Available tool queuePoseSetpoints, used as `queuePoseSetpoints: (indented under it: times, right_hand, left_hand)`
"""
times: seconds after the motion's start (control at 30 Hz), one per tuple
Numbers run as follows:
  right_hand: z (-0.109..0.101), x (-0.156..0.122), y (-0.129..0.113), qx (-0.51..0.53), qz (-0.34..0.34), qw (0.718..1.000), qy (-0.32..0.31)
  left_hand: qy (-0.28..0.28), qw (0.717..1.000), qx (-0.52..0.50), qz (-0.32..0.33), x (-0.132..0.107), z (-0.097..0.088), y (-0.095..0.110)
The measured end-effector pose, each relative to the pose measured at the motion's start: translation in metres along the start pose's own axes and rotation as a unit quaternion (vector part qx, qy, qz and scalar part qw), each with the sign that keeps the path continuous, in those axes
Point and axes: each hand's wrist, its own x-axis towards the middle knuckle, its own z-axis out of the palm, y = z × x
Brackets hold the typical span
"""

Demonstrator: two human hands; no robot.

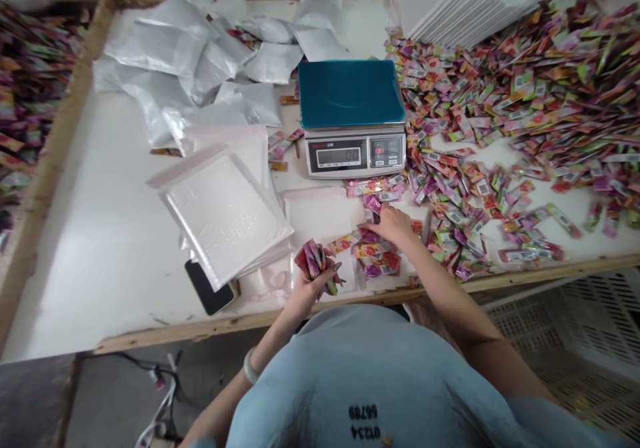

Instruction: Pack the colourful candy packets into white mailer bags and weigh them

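Note:
My left hand [316, 280] is closed around a bunch of colourful stick packets [314, 259], held above the table's front edge. Further right, my right hand [393, 225] reaches down onto a small group of loose stick packets [375, 256], its fingers at a purple one; whether it grips that packet I cannot make out. Under and between the hands lies a flat white bubble mailer [320, 211]. Just beyond stands a digital scale [356, 151] with a blue tray [351, 93] on top, its display reading about zero.
Left of my hands, empty white bubble mailers [225, 211] are stacked partly over a dark phone [207, 291]. Puffed silver-white pouches [165, 41] pile up at the back left. A large heap of stick packets [540, 95] covers the right, below a white stack [465, 1]. A wooden rim [195, 331] borders the table.

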Motion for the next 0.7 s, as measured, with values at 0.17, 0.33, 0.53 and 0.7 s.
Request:
queuePoseSetpoints:
  times: [0.17, 0.33, 0.53, 0.7]
  right_hand:
    - [-0.021, 0.014, 0.028, 0.004, -0.087, 0.996, -0.031]
    - [-0.031, 0.002, 0.044, -0.074, -0.314, 0.946, 0.002]
    - [-0.005, -0.007, 0.074, -0.062, -0.202, 0.977, -0.004]
    - [-0.013, -0.007, 0.101, 0.052, -0.111, 0.991, 0.059]
  left_hand:
    - [0.017, 1.0, -0.007, 0.002, 0.0, -0.002, 0.0]
    - [0.018, 0.999, -0.036, -0.011, -0.001, 0.0, 0.005]
    - [0.023, 1.0, -0.009, -0.012, 0.001, 0.002, -0.002]
    - [0.053, 0.984, 0.152, 0.078, 0.011, -0.005, -0.009]
